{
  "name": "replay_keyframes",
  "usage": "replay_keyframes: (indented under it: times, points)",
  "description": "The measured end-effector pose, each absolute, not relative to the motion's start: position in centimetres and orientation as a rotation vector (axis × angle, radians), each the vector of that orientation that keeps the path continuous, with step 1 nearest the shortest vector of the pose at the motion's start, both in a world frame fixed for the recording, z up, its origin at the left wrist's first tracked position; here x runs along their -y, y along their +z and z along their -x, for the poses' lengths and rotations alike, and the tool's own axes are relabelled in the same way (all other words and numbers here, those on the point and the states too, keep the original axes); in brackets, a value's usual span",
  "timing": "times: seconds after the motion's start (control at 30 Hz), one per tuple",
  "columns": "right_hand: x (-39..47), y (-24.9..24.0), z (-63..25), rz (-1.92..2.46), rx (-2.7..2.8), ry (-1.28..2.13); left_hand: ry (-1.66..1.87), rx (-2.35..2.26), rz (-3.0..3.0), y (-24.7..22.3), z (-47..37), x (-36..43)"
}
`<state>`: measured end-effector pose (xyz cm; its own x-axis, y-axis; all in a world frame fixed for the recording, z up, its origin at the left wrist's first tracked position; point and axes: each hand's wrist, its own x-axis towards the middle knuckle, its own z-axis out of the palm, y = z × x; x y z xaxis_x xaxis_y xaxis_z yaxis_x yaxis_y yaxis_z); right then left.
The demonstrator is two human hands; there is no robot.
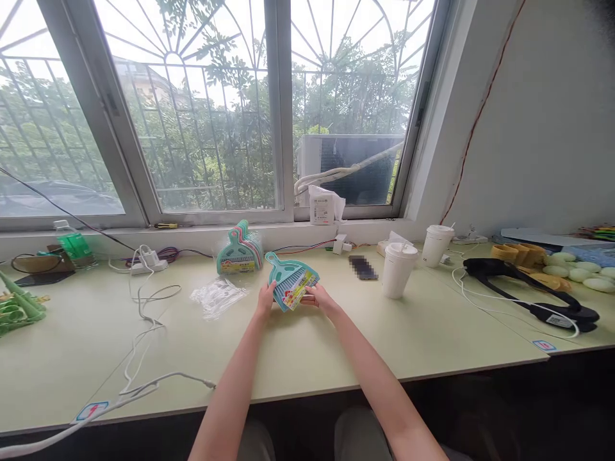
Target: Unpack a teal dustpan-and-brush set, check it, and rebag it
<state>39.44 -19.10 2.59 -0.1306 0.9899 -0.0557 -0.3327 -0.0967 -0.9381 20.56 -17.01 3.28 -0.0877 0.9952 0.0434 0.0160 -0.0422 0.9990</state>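
Note:
A small teal dustpan (278, 267) with a brush lying in it and a printed yellow-and-white label (298, 288) is held up just above the table. My left hand (266, 298) grips its left edge, thumb on the front. At the lower right corner, by the label, my right hand (321, 298) is closed on the same dustpan. The fingers behind it are mostly hidden. To the left stands a stack of similar dustpans (238, 250), teal in front with pink and green ones behind, in clear wrapping. Crumpled clear plastic bags (219, 297) lie in front of that stack.
White cables (142, 320) trail across the left of the table (202, 358). A phone (363, 267), white lidded cups (400, 270) and a black strap-like device (533, 298) lie to the right. A green bottle (75, 244) stands at the far left, below the window.

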Motion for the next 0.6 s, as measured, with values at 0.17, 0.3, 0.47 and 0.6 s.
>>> replay_keyframes:
  times: [0.17, 0.3, 0.47, 0.6]
  points:
    - [18.9, 2.4, -39.7, 1.184, 1.097, 1.541, 1.563, -1.347, -1.156, 3.0, -17.8, 16.1]
    - [18.2, 2.5, -41.6, 1.087, 0.783, 1.335, 1.578, -1.392, -1.147, 2.7, -17.3, 15.7]
    - [17.5, 1.9, -42.7, 0.964, 0.535, 1.112, 1.488, -1.420, -1.272, 2.9, -18.8, 16.3]
    - [17.4, 1.7, -42.2, 1.121, 0.858, 0.758, 1.485, -1.388, -1.322, 3.5, -19.6, 17.1]
